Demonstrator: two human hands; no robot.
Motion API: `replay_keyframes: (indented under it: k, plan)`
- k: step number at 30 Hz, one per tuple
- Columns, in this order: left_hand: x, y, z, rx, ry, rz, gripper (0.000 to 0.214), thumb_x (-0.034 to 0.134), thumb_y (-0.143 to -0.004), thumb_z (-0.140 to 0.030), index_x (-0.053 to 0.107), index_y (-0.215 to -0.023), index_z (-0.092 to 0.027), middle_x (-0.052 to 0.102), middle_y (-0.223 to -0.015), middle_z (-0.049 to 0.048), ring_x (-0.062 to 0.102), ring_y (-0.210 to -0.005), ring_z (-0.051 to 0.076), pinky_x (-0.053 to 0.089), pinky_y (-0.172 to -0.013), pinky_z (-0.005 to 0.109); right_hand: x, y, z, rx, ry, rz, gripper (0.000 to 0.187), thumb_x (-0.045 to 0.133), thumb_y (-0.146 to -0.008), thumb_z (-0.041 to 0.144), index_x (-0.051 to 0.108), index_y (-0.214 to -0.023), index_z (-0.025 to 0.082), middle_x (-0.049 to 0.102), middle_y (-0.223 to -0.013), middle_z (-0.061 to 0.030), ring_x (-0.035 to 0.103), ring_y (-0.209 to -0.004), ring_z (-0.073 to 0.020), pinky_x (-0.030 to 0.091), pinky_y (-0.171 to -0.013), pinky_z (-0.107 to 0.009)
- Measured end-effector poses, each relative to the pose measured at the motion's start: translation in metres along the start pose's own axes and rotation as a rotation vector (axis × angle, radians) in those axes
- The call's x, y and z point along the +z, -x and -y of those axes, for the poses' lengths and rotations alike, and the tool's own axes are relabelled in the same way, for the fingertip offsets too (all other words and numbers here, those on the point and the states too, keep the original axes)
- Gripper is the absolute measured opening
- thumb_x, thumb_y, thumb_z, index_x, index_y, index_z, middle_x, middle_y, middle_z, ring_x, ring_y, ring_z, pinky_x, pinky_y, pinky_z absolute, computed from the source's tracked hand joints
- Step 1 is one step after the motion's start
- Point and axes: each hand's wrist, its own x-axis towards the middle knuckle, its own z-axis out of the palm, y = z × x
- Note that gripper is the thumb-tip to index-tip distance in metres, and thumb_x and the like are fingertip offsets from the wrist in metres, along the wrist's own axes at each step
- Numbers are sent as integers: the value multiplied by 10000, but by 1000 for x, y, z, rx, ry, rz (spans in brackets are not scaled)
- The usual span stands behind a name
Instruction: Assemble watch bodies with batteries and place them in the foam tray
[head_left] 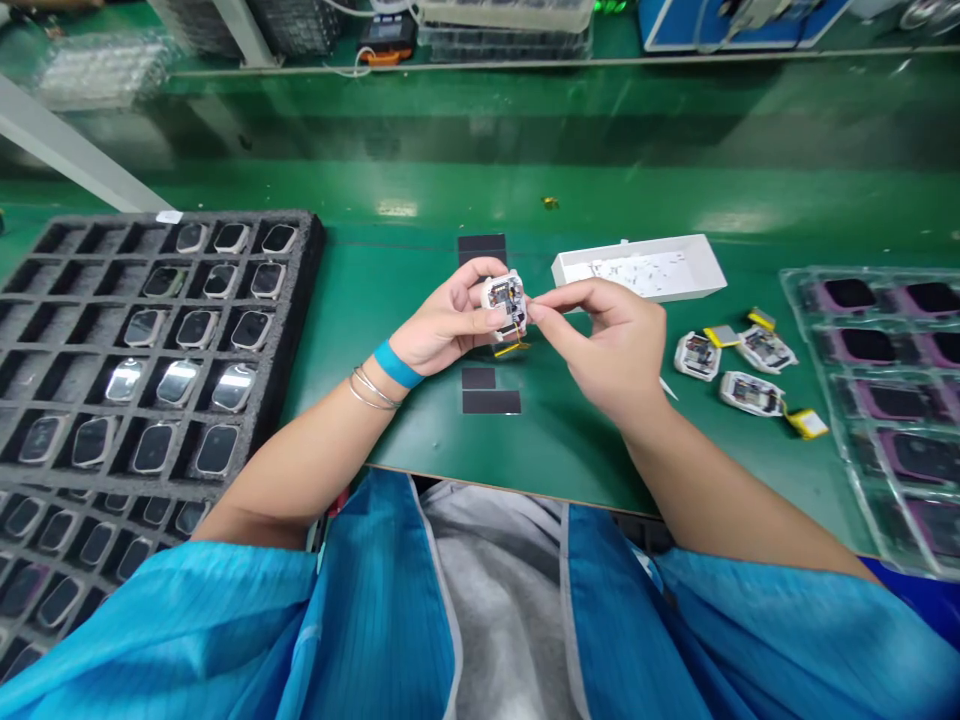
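Above the green tabletop (420, 440), open smartwatch housing (506, 305) held in the curled left hand (450, 318), pinched narrowly by the right hand (611, 345); judged light and fragile, best taken by its edges, clear of the thin yellow flex (510, 349)

The green counter (420, 440) carries a black foam tray (300, 300) of smartwatches, black strips (491, 402), a white tray (637, 285), opened watch bodies (751, 393), and a clear plastic tray (795, 290).
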Motion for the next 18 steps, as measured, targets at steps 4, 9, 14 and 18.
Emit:
replay_keyframes:
  k: [4, 9, 14, 18]
  plan:
    - [3, 1, -1, -42, -5, -43, 578, 930, -671, -288, 552, -1106, -239, 724, -963, -28, 744, -1068, 239, 604, -962, 345, 0, 0, -6, 18, -100, 14, 110, 761, -861, 330, 711, -839, 234, 727, -838, -11, 710, -815, -194, 608, -827, -372]
    - [9, 4, -8, -75, 19, -129, 454, 829, -804, -224, 552, -1162, -244, 723, -1045, -28, 699, -1202, 256, 599, -980, 345, 4, 2, -11, 177, -361, 199, 424, 847, -793, 470, 655, -1130, 298, 697, -1100, -7, 701, -1079, -203, 616, -913, -358]
    - [12, 7, -13, -142, 10, -193, 489, 817, -828, -216, 550, -1235, -265, 726, -1147, -25, 679, -1244, 271, 614, -945, 314, -6, -4, -11, 439, -580, 576, 554, 927, -699, 423, 653, -1153, 264, 736, -958, -10, 732, -880, -199, 649, -728, -342]
    - [14, 8, -15, -172, -26, -214, 508, 792, -847, -179, 549, -1281, -280, 726, -1190, -34, 670, -1257, 269, 607, -949, 304, -30, -17, -6, 483, -538, 634, 304, 893, -761, 356, 730, -991, 242, 734, -768, 15, 707, -661, -140, 608, -607, -263]
